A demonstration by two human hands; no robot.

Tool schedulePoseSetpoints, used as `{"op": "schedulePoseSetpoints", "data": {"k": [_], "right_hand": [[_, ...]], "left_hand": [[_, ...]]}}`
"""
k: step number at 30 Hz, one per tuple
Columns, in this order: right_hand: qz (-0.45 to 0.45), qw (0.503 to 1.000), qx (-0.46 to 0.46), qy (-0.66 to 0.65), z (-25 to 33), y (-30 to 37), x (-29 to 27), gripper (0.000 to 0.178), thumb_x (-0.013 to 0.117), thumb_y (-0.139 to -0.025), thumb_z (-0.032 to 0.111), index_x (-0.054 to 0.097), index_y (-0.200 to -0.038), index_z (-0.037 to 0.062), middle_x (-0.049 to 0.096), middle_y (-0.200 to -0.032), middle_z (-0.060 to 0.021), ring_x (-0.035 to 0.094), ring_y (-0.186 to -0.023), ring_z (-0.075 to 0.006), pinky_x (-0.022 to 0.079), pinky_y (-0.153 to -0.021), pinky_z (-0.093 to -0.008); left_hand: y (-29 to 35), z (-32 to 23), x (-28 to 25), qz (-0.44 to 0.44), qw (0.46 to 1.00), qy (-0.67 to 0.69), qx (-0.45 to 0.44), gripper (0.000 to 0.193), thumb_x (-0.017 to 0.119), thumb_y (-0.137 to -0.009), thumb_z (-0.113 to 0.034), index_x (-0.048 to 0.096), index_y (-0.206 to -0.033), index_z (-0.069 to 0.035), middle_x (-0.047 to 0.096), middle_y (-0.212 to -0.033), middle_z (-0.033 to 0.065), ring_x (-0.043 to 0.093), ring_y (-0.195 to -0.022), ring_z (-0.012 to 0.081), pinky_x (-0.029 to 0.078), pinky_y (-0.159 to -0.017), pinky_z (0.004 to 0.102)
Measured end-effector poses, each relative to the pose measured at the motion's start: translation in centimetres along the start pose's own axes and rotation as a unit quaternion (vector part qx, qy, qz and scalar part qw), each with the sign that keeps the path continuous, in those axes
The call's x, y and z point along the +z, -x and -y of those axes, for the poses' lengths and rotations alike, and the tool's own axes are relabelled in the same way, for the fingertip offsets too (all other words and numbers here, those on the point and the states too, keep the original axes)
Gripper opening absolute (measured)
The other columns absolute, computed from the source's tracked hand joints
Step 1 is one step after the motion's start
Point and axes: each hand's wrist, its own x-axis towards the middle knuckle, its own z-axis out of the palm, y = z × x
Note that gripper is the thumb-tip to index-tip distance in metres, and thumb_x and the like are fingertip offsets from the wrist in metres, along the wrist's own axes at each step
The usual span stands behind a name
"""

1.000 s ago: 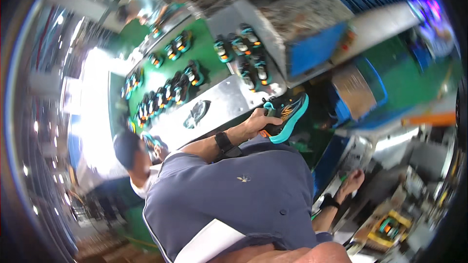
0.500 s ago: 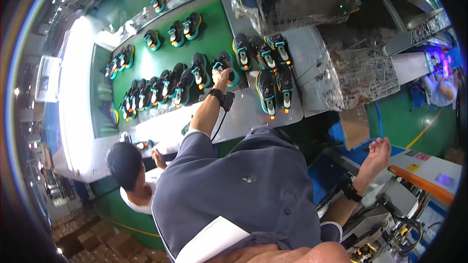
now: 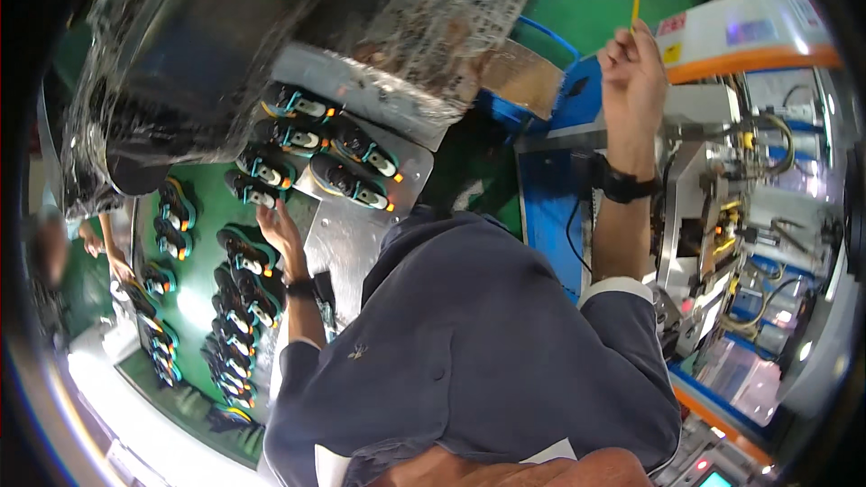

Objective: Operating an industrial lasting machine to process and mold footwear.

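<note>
My left hand (image 3: 280, 227) has its fingers closed at the light heel end of a black shoe (image 3: 248, 189) with a teal sole, at the end of a row on the green surface. Another black and teal shoe (image 3: 265, 165) sits just beyond it. Several similar shoes with orange heel tabs, among them one shoe (image 3: 347, 182), stand on the metal table (image 3: 336, 248) to the right of my hand. My right hand (image 3: 634, 72) is raised beside the white and orange machine, fingers loosely bent and apart, with nothing visible in it.
More shoes (image 3: 236, 334) line the green conveyor surface (image 3: 194, 293) on the left. A co-worker's hands (image 3: 113, 257) reach in at its far side. A plastic-wrapped machine (image 3: 207, 54) stands ahead. A white and orange machine (image 3: 749, 32) is at right, above a blue surface (image 3: 546, 207).
My view and body have turned to the right, so the shoes now appear further left. My right hand has come up beside the machine. My left hand is still at a shoe.
</note>
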Motion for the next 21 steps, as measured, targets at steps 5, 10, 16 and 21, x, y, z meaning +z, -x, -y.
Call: {"op": "schedulePoseSetpoints", "data": {"k": [5,10,16,21], "right_hand": [[0.063,0.992,0.009,-0.109,0.8,-0.3,-1.1,0.015,0.06,-0.089,0.009,0.063,-0.102,0.0012,0.063,-0.081,-0.0114,0.053,-0.065,-0.0175,0.041,-0.057,-0.0303],[0.048,0.989,0.021,-0.14,1.9,1.6,-2.3,0.014,0.06,-0.088,0.009,0.064,-0.1,0.0013,0.065,-0.079,-0.0116,0.056,-0.061,-0.0176,0.043,-0.055,-0.0311],[-0.027,0.995,-0.099,-0.015,4.2,3.3,-7.4,0.011,0.059,-0.087,0.007,0.063,-0.097,0.0026,0.066,-0.076,-0.0107,0.056,-0.053,-0.016,0.044,-0.049,-0.0283],[0.068,0.641,-0.486,0.59,4.0,3.1,-15.6,0.009,0.065,-0.08,0.01,0.062,-0.088,0.0088,0.064,-0.08,-0.0066,0.062,-0.068,-0.0224,0.05,-0.059,-0.0338]], "left_hand": [[14.7,-26.0,4.4,0.477,0.851,0.217,-0.021,0.027,0.06,-0.092,-0.008,0.059,-0.116,0.005,0.065,-0.108,0.0132,0.062,-0.102,0.02,0.048,-0.095,0.0323],[21.8,-34.7,14.6,0.689,0.633,0.352,-0.01,0.04,0.062,-0.092,-0.012,0.053,-0.127,0.004,0.063,-0.115,0.0126,0.06,-0.109,0.0206,0.046,-0.098,0.0332],[29.4,-36.7,18.9,0.721,0.633,0.278,-0.051,0.032,0.06,-0.094,-0.02,0.06,-0.117,0.002,0.067,-0.101,0.0043,0.063,-0.09,0.0087,0.053,-0.083,0.0271],[35.0,-38.1,21.0,0.685,0.684,0.222,-0.117,0.02,0.07,-0.087,-0.018,0.065,-0.093,0.001,0.065,-0.083,0.0048,0.062,-0.064,0.0089,0.057,-0.063,0.0244]]}}
